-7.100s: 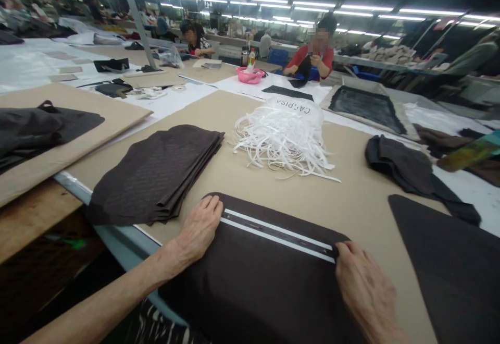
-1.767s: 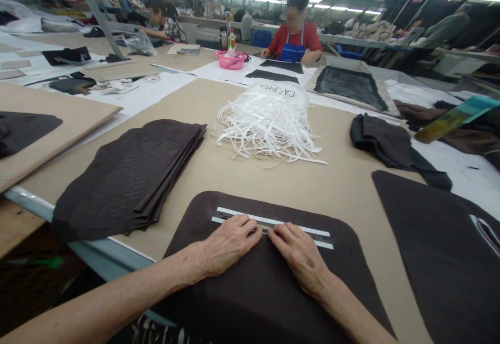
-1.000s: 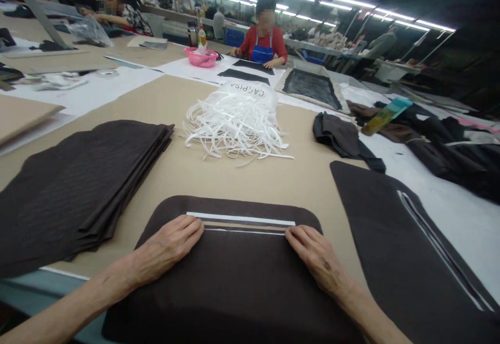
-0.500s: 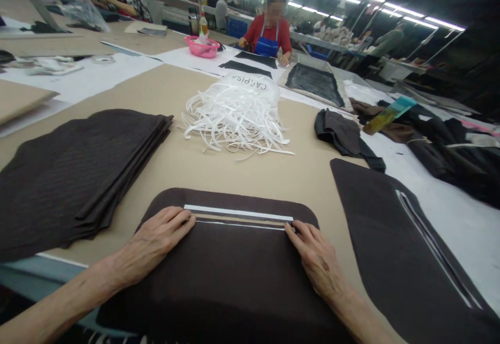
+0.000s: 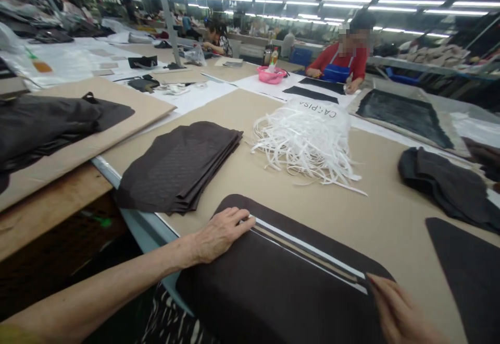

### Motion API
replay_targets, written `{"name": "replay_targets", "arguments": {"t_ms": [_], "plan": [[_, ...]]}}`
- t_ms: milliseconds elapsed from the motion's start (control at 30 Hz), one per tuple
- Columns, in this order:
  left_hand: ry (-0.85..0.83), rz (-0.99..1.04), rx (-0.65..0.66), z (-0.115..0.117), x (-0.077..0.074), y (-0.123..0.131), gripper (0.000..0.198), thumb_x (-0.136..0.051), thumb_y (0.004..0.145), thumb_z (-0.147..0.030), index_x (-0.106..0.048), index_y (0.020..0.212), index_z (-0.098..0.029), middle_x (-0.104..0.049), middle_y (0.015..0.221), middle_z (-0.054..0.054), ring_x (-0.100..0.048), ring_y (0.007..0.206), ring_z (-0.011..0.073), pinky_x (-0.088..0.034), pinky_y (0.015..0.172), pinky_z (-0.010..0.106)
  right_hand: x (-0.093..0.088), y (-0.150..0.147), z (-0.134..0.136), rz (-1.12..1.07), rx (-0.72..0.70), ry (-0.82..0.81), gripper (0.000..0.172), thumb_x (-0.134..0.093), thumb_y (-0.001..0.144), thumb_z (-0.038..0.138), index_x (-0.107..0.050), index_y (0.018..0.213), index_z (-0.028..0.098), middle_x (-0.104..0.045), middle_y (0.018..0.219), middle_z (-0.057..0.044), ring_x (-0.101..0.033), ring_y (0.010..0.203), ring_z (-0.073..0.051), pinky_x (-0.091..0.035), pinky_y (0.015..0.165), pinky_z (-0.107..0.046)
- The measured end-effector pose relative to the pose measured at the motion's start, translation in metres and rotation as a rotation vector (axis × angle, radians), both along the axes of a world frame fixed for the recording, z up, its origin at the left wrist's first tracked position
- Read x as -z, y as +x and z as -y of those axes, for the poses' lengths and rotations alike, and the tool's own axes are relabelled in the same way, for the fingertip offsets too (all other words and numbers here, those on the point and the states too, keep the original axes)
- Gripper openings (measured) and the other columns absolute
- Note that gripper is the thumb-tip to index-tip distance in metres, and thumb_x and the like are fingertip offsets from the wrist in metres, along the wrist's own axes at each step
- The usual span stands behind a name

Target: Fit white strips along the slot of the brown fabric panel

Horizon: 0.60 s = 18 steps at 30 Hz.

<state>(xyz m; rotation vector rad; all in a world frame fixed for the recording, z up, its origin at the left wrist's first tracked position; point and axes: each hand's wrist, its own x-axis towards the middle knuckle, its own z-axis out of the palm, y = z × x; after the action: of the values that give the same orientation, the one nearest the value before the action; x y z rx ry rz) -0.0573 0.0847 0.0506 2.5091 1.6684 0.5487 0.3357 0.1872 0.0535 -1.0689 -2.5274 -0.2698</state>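
Note:
A dark brown panel (image 5: 297, 286), like leather, lies before me with rounded upper corners. A long narrow slot runs across it, beige showing through, edged by an upper white strip (image 5: 308, 246) and a thinner lower one. My left hand (image 5: 222, 232) is closed at the slot's left end, its thumb and curled fingers pinching the panel there. At the right end, my right hand (image 5: 398, 307) grips the slot's edge with fingers pressed together; its thumb is mostly hidden. A pile of loose white strips (image 5: 304, 146) lies beyond the panel, by a white bag with lettering (image 5: 324, 109).
A stack of dark brown pieces (image 5: 175, 167) is at left. Another dark panel (image 5: 464, 271) lies at right, below folded dark material (image 5: 445, 182). Across the table, a person in a red top (image 5: 357, 60) works near a pink basket (image 5: 271, 76). A board (image 5: 128, 130) juts in at left.
My view has swung left, so the table's contents appear further right and the slot looks slanted. Both hands remain at the slot's two ends.

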Motion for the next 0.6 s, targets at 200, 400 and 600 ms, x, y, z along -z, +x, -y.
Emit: {"name": "replay_targets", "arguments": {"t_ms": [200,400,600], "plan": [[0.037,0.033,-0.044,0.003,0.003,-0.007,0.024,-0.038,0.087,-0.005,-0.053,0.106,-0.011,-0.050,0.106,0.007,-0.042,0.093,0.0199,-0.038,0.086,0.034,-0.010,-0.141,0.041,-0.095,-0.240,-0.190,0.027,-0.031,0.093,0.016,-0.051,0.111,0.021,-0.051,0.109,-0.007,-0.053,0.096,-0.019,-0.050,0.078,-0.031],[-0.015,-0.099,-0.043,0.004,0.008,-0.005,0.027,-0.046,0.087,-0.013,-0.049,0.113,-0.011,-0.048,0.111,0.008,-0.041,0.096,0.0221,-0.040,0.086,0.037,0.003,-0.213,0.051,0.106,-0.272,-0.292,0.036,-0.046,0.083,0.000,-0.051,0.117,0.013,-0.050,0.103,-0.009,-0.045,0.090,-0.024,-0.046,0.080,-0.040],[-0.098,-0.121,-0.039,0.004,0.000,-0.003,0.023,-0.045,0.086,-0.015,-0.051,0.108,-0.011,-0.047,0.108,0.009,-0.041,0.093,0.0227,-0.041,0.085,0.038,0.005,-0.215,0.052,0.239,-0.241,-0.255,0.049,-0.048,0.082,0.003,-0.043,0.130,0.015,-0.047,0.110,-0.010,-0.041,0.093,-0.026,-0.045,0.081,-0.042]]}}
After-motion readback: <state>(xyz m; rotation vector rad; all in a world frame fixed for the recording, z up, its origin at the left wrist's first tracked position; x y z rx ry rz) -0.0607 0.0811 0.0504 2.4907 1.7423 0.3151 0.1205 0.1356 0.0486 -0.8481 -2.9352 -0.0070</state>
